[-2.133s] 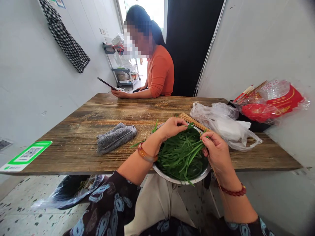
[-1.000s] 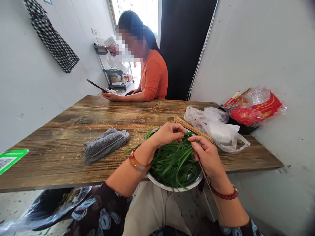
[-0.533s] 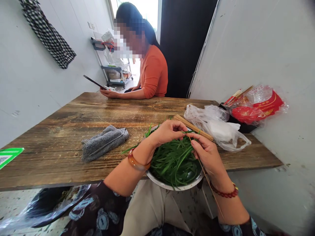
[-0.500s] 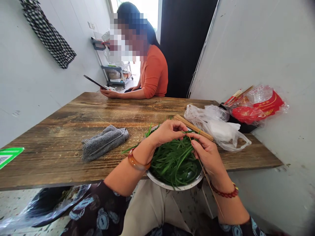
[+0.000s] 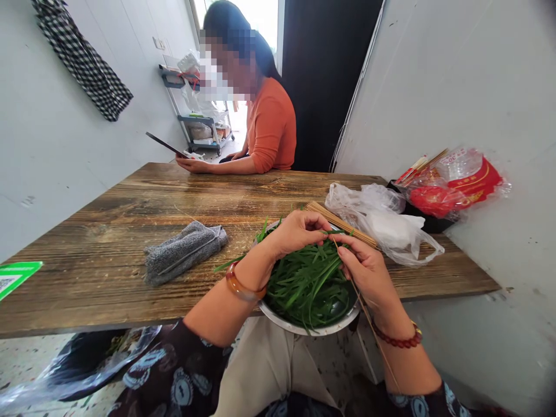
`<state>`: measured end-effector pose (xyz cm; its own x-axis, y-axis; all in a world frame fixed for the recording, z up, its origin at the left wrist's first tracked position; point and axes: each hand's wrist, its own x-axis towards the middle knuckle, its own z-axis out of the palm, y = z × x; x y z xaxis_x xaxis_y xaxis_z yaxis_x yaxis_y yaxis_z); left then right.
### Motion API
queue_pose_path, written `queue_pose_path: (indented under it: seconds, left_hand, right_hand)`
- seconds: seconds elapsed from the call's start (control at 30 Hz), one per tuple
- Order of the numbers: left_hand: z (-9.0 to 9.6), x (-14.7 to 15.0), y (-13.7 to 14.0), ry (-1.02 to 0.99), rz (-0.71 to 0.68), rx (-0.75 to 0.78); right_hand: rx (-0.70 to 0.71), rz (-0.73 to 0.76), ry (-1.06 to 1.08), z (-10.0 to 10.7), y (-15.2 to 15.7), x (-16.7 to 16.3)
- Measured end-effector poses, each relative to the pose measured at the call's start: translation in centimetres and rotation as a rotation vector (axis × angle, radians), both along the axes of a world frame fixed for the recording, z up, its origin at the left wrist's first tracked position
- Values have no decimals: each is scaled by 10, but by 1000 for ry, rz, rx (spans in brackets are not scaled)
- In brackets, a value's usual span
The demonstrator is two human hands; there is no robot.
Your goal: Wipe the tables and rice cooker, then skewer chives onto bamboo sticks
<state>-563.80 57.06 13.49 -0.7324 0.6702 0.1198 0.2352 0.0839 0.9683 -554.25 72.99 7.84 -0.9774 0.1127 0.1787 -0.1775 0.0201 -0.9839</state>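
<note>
A metal bowl [image 5: 299, 330] full of long green chives [image 5: 304, 278] rests at the table's near edge, above my lap. Over it, my left hand [image 5: 299, 231] pinches a chive leaf between thumb and fingertips. My right hand [image 5: 365, 266] is closed on a thin bamboo skewer [image 5: 368, 315], whose long end slants down along my right forearm. The skewer's upper tip meets the leaf between both hands; whether it pierces the leaf I cannot tell. Behind the bowl lies a bundle of similar skewers [image 5: 341, 223], partly covered by my hands.
A folded grey cloth [image 5: 185, 253] lies left on the wooden table [image 5: 130, 202]. Clear plastic bags [image 5: 382, 223] and a black box with red packaging [image 5: 456, 188] are at right. Opposite, a person in orange [image 5: 273, 127] holds a tablet-like device. A lined bin [image 5: 87, 359] stands below left.
</note>
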Motion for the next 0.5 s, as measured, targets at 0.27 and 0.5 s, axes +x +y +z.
queue_pose_path:
  seconds: [0.27,0.5]
  left_hand:
    - [-1,0,0,15,-3,-14]
    - [1,2,0,6,-11,6]
  right_hand:
    - [19,-24,-6,0,1,-2]
    - [26,-20,-5,-2,0,-3]
